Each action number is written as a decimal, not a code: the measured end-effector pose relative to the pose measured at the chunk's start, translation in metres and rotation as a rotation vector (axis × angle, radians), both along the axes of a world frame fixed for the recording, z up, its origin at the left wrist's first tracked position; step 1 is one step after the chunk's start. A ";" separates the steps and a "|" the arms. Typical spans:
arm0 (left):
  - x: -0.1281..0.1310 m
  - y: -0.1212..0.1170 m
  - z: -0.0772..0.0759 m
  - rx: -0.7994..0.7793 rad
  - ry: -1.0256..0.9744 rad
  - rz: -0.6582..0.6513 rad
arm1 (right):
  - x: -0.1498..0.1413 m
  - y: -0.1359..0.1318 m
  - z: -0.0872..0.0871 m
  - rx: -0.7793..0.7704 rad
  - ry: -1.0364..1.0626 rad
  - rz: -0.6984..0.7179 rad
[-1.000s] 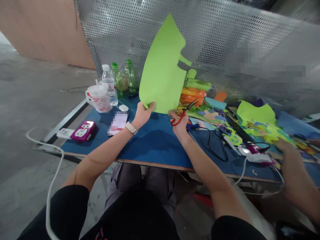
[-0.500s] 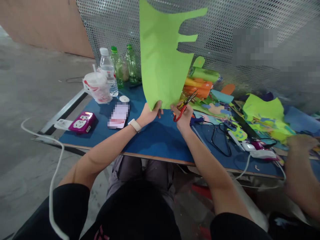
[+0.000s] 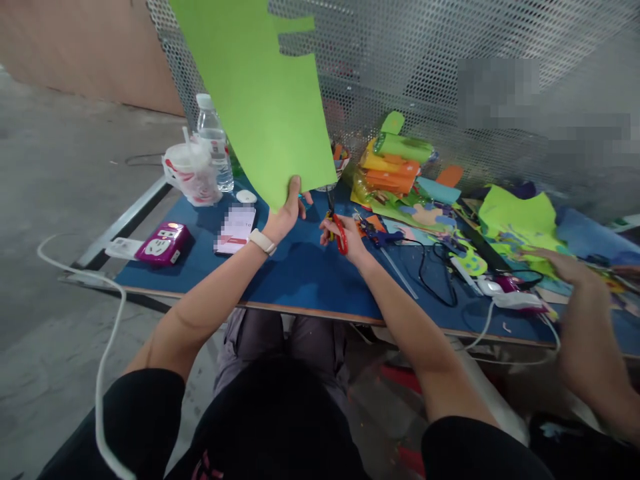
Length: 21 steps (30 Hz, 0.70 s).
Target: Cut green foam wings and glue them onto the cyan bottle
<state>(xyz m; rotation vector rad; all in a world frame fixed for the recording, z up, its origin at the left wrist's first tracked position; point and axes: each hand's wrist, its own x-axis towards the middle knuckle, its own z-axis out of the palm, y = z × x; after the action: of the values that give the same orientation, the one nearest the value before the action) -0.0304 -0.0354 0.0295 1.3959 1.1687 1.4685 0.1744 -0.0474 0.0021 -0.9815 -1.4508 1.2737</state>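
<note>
Swinging left, our 1 green sheet (image 3: 265, 113) is leaning farther over than it was 0.5 s ago, and our right hand (image 3: 347, 237) is coming away from its lower corner. We are pinching the sheet's bottom edge in our left hand (image 3: 285, 213), thumb in front, holding it up above the blue table (image 3: 300, 283). With our right we are gripping 1 pair of red-handled scissors (image 3: 342, 235), blades pointing up near that corner; whether they are touching it, we are not managing to tell. Our 2 hands are sitting apart, blue tabletop showing between.

Counting along: 1 phone (image 3: 239, 230) is lying by our left wrist, 1 cup (image 3: 193, 173) and 1 clear bottle (image 3: 216, 150) are standing together behind it, and 1 co-worker's hand (image 3: 565, 267) is reaching over scraps (image 3: 520, 217) at far right.

On edges, 1 thin tab is jutting from the sheet's right side above 1 notch. Bare blue is stretching from our hands to the near edge, while a black cable (image 3: 425, 263) is curling at our right.
</note>
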 end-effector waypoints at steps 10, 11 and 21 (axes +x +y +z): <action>0.013 -0.012 0.012 0.024 -0.040 -0.045 | -0.003 -0.002 -0.002 0.010 0.045 -0.028; 0.014 -0.012 0.012 0.020 -0.043 -0.049 | -0.003 -0.002 -0.002 0.006 0.049 -0.036; 0.013 -0.009 0.002 0.077 0.026 -0.109 | -0.007 -0.003 -0.003 0.015 0.046 -0.054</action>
<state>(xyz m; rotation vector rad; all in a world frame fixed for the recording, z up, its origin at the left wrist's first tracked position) -0.0173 -0.0441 0.0311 1.5111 1.0453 1.4353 0.1672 -0.0501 -0.0012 -0.9692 -1.3882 1.2366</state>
